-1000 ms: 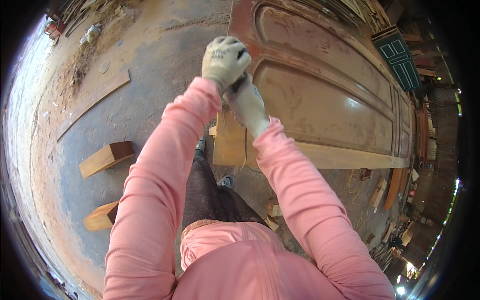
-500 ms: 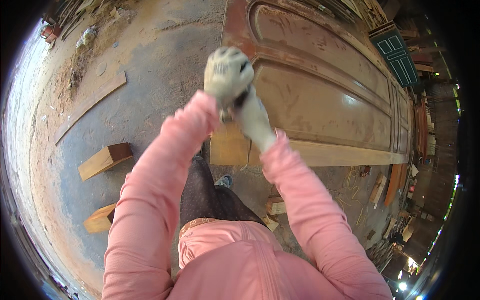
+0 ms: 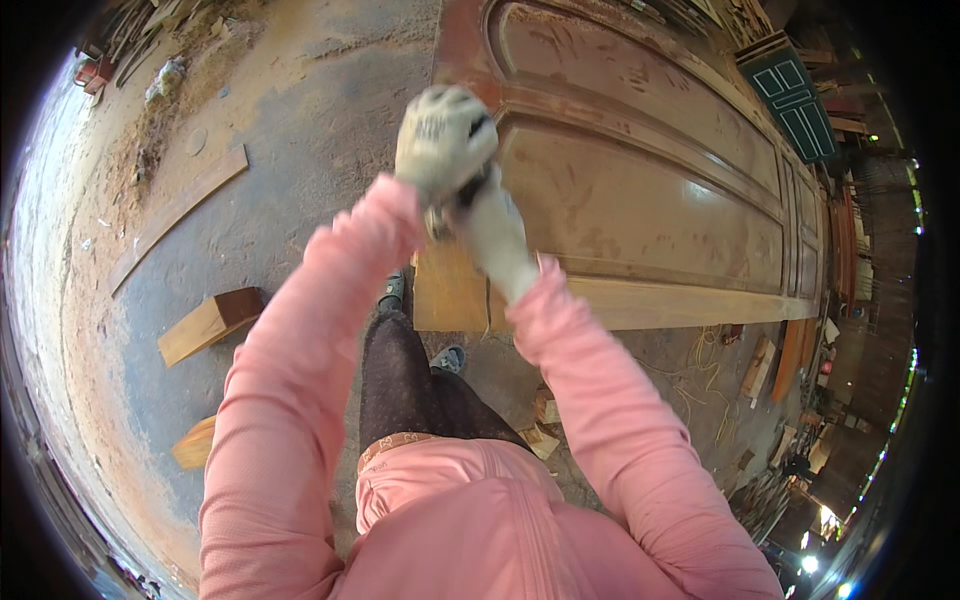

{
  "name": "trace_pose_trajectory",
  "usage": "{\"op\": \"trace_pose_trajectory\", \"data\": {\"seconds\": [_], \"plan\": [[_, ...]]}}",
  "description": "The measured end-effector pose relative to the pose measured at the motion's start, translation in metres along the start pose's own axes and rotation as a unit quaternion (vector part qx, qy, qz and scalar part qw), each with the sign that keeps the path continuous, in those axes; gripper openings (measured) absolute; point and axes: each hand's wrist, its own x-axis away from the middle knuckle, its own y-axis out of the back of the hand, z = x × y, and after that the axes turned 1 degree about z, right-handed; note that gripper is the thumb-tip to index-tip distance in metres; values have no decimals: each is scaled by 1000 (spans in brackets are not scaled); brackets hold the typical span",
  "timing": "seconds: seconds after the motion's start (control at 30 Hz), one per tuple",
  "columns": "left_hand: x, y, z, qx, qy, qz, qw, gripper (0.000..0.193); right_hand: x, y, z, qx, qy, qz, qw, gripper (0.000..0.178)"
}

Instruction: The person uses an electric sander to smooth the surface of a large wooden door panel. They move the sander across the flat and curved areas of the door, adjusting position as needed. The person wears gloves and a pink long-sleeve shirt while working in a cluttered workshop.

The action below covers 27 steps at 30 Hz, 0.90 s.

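My left hand (image 3: pixel 445 140), in a pale glove with dark patches, is closed over the top of a dark hand tool (image 3: pixel 471 190). From the other side, my right hand (image 3: pixel 495 235), in a similar glove, is wrapped round the tool's lower part. The gloves cover most of the tool, so its exact kind is hidden. Both hands are over the near left edge of a large brown panelled wooden door (image 3: pixel 640 200), which lies flat. I cannot tell whether the tool touches the wood.
A thin cord (image 3: pixel 488 310) hangs by the door's near edge; yellow cord (image 3: pixel 708 360) lies on the floor. Wooden blocks (image 3: pixel 210 325) and a long board (image 3: pixel 180 215) are at left. A small dark green panelled door (image 3: pixel 790 100) stands far right, beside stacked timber.
Both hands have shifted slightly left together, still closed on the tool. My left foot now shows below the left sleeve.
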Motion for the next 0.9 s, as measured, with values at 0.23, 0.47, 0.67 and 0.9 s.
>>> {"op": "trace_pose_trajectory", "data": {"seconds": [0.23,0.47,0.67,0.9], "plan": [[16,11,-5,9,20,-17,1000,26,5,-6,-2,-21,84,0,996,63],[23,13,-2,7,28,12,1000,26,8,-19,-17,2,95,-18,995,60],[23,17,-11,11,8,-21,1000,25,12,-18,-18,-37,131,-57,989,55],[17,11,-1,-26,13,5,1000,24,9,-7,-4,-24,109,-14,994,57]]}}
